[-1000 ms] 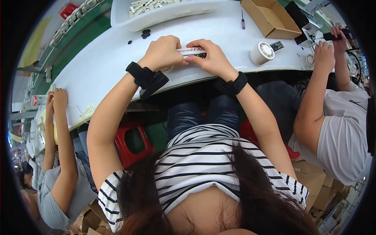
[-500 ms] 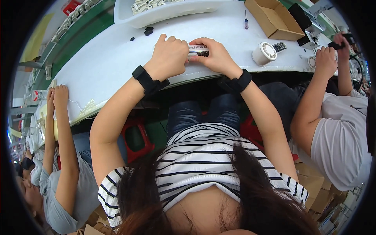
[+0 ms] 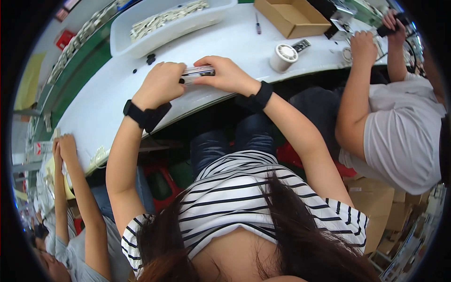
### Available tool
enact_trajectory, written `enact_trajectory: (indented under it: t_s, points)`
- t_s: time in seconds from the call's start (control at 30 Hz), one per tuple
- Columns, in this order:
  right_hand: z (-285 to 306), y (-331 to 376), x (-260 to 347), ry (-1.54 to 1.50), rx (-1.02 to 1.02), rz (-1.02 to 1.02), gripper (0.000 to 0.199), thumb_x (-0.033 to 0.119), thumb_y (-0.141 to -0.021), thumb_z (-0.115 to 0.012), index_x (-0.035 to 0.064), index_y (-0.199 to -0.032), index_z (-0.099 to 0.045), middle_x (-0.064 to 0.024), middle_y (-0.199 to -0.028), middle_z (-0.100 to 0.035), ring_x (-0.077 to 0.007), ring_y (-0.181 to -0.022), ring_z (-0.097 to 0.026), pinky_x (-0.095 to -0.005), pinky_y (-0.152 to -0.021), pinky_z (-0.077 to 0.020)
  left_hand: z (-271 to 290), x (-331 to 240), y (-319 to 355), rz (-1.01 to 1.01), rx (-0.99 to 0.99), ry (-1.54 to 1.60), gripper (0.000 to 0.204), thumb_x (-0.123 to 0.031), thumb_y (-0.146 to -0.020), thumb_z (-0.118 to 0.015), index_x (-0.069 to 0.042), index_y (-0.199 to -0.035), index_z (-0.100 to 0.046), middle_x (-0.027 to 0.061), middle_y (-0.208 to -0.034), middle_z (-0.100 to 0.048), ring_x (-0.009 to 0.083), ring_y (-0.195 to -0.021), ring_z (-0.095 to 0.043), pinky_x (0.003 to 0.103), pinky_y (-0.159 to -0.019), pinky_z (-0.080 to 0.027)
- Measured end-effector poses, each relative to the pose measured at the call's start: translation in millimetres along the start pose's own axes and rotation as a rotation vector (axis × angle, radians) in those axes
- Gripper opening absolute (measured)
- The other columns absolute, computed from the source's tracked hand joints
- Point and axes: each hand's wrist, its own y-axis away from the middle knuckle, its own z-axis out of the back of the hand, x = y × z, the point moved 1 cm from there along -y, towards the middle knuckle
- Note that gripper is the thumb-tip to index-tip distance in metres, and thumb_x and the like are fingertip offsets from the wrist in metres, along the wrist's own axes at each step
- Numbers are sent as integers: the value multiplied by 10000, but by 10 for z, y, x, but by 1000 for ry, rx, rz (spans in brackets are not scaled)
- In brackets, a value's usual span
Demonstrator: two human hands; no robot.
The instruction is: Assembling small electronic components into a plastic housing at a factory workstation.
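Between my two hands, above the white table (image 3: 101,89), is a small see-through box (image 3: 198,71) with a white printed edge and something dark inside. My right hand (image 3: 231,76) pinches its right end, thumb below and fingers above. My left hand (image 3: 162,84) is closed at its left end, back of the hand upward, so most of its fingertips are hidden. Beyond my left hand lie a cluster of round black pieces (image 3: 151,59) and a single black disc (image 3: 135,71). To the right, a white cylindrical fan-like unit (image 3: 283,58) stands beside a small dark panel (image 3: 301,45).
A translucent bin (image 3: 176,30) of white parts stands at the back. A screwdriver (image 3: 258,24) and an open cardboard box (image 3: 292,18) lie to its right. A co-worker's hands (image 3: 364,46) are at the right; another person's hands (image 3: 64,144) rest on the table at the left.
The view has swung, so the table's things sit further left, with more of the bin showing. The box is still between my hands, its printed face now tilted away.
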Motion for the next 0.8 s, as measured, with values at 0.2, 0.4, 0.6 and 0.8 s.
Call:
enact_trajectory:
  t_s: [0.2, 0.4, 0.6, 0.8]
  points:
    - [-38, 54, 193, -336, 6, -311, 453, 300, -870, -646, -33, -1171, -578, -158, -1072, -639, -219, -1004, -600, -314, -861, -470, 32, -366, 116, -256, -597, -137, 327, -113, -683, -722, -30, -963, -577, 117, -842, -616, 290, -861, -592, 426, -873, -424]
    - [459, 378, 735, -297, 114, -117, 385, 253, -900, -607, 18, -1202, -577, -117, -1126, -636, -184, -992, -594, -300, -841, -473, 198, 96, 403, -99, -263, 46, 408, -86, -680, -718, -75, -1066, -585, 96, -913, -630, 282, -878, -594, 399, -861, -411]
    - [1689, 921, 67, 647, -490, -58, 458, -122, -752, -431, 28, -1161, -572, -170, -1119, -617, -328, -1042, -579, -367, -914, -446, 232, 1169, 862, 355, -140, 4, 428, -40, -652, -722, -66, -1062, -600, 135, -941, -655, 338, -887, -619, 378, -814, -468]
    - [1860, 939, -939, 779, -345, -121, 559, -159, -686, -439, 72, -1183, -548, -146, -1249, -543, -343, -1228, -444, -414, -1025, -370, 87, 1790, 869, 561, 125, -129, 388, -62, -667, -718, -121, -1031, -596, 76, -996, -654, 285, -1003, -599, 486, -903, -387]
